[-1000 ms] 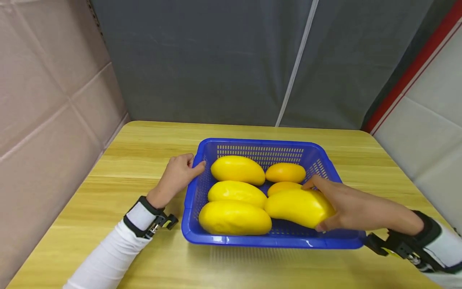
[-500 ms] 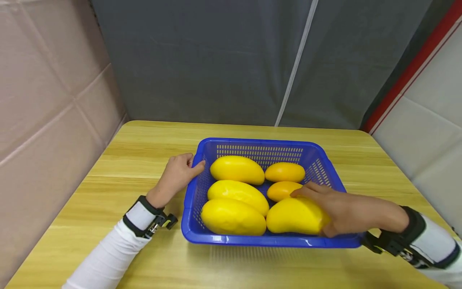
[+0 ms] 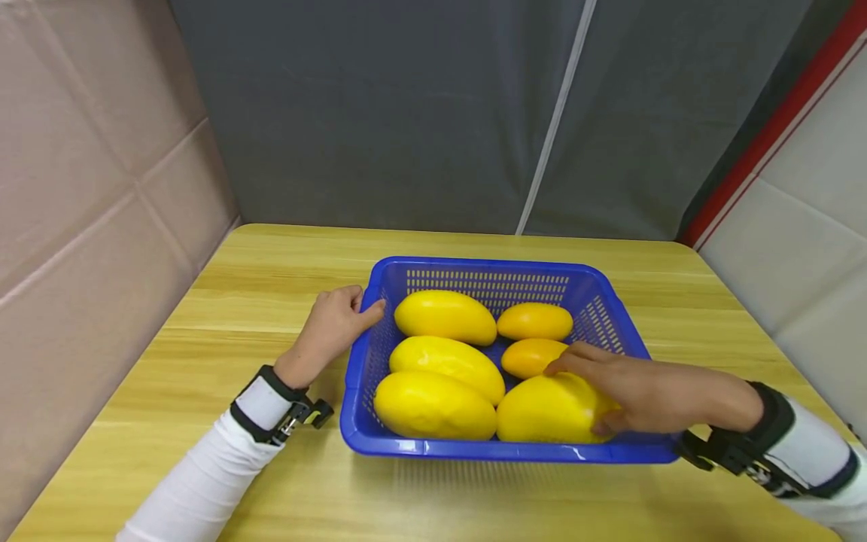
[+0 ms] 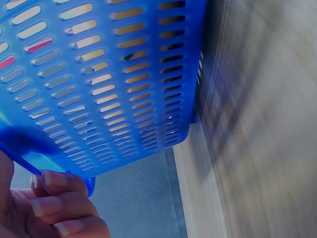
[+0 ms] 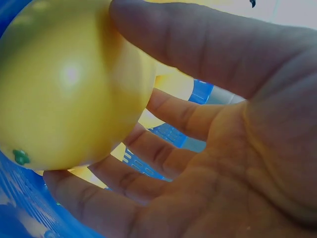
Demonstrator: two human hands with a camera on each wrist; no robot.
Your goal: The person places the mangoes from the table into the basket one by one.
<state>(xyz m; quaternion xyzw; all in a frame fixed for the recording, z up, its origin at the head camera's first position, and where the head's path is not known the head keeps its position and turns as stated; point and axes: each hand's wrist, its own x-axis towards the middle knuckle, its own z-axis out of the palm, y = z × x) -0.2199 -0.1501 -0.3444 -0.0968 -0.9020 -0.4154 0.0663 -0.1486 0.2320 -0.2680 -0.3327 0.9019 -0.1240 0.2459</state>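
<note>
A blue plastic basket (image 3: 494,452) with slotted walls stands on the table and holds several yellow mangoes. At its left rim, my left hand (image 3: 330,325) pinches the edge; the left wrist view has the fingertips (image 4: 57,178) curled at the rim beside the slotted wall (image 4: 99,89). Inside the near right corner, my right hand (image 3: 633,388) grips a large mango (image 3: 545,412) between thumb and fingers. Close up, that mango (image 5: 64,84) shows a green stem nub, with the thumb over one side and the other fingers spread around it.
Three large mangoes (image 3: 436,406) lie along the basket's left half. Two smaller orange-yellow mangoes (image 3: 535,321) lie at the right, behind the held one. A grey curtain (image 3: 379,120) hangs behind the wooden table (image 3: 271,278), and pale padded walls flank it.
The right hand has lowered the large mango toward the near right of the basket, turning it slightly. The near left mangoes have shifted a little. The left hand has stayed on the rim.
</note>
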